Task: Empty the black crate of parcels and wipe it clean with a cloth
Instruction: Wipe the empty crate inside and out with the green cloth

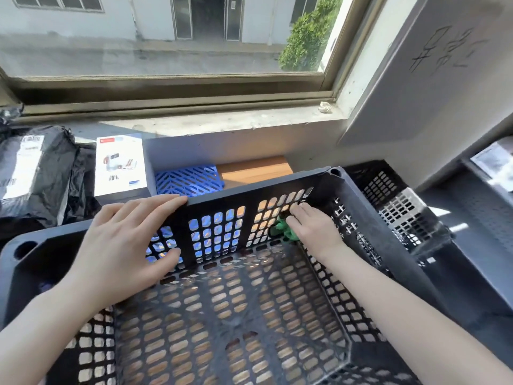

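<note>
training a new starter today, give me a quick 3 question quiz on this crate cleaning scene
1. True or false: the black crate holds no parcels.
2. Which hand presses the green cloth against the crate's far wall? A) left hand B) right hand
3. Where does the white box sit relative to the crate?

Key
1. True; only the cloth and hands are inside.
2. B; the left hand grips the far wall's rim.
3. Outside it, beyond the far-left corner, beside the black-wrapped parcels.

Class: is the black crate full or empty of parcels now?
Empty: the black crate shows bare perforated floor; only the right hand and green cloth are inside.
</note>
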{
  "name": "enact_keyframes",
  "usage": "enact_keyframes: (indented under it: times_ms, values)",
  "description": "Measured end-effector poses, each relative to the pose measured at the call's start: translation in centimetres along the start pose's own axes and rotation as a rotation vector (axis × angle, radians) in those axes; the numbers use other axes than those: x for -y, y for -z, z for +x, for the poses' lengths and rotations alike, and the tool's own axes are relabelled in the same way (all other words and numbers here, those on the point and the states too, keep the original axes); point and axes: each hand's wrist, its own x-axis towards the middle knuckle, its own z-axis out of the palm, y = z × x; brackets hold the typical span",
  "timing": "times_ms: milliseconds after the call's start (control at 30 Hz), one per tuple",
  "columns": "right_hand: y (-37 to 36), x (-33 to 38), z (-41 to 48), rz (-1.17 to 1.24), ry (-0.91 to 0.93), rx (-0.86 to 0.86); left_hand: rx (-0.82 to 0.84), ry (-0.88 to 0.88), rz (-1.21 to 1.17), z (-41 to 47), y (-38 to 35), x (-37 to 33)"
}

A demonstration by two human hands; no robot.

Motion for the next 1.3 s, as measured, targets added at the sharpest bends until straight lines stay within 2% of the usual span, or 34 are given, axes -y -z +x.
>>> enact_keyframes:
  times_ms: [267, 533, 667, 800, 900, 1067, 1300]
  values:
    - [7.1, -2.0, 3.2, -0.1, -0.137, -0.236, 0.026, 0.009, -0.035, -0.1, 0.2, 0.1]
    - [4.0, -1.6, 2.2, -0.137, -0.148, -0.249, 0.04, 0.0, -0.031, 0.2, 0.2, 0.2]
    - [0.6, -0.9, -0.6, -0.059, -0.028, -0.049, 0.022, -0.006, -0.029, 0.2, -0.1, 0.2]
    - [-2.9, 0.2, -1.8, -0.045, -0.045, 0.08, 0.005, -0.008, -0.026, 0.4, -0.2, 0.1]
    - [-5.3, 1.3, -2.9, -0.032, -0.021, 0.247, 0.015, -0.006, -0.031, 0.4, -0.2, 0.2]
    - [-7.2, 3.0, -3.4, 0.006, -0.122, 0.456, 0.005, -0.02, -0.033, 0.5, -0.3, 0.2]
    - [-6.0, 3.4, -2.6, 0.086, -0.261, 0.605, -0.008, -0.025, -0.02, 0.4, -0.3, 0.0]
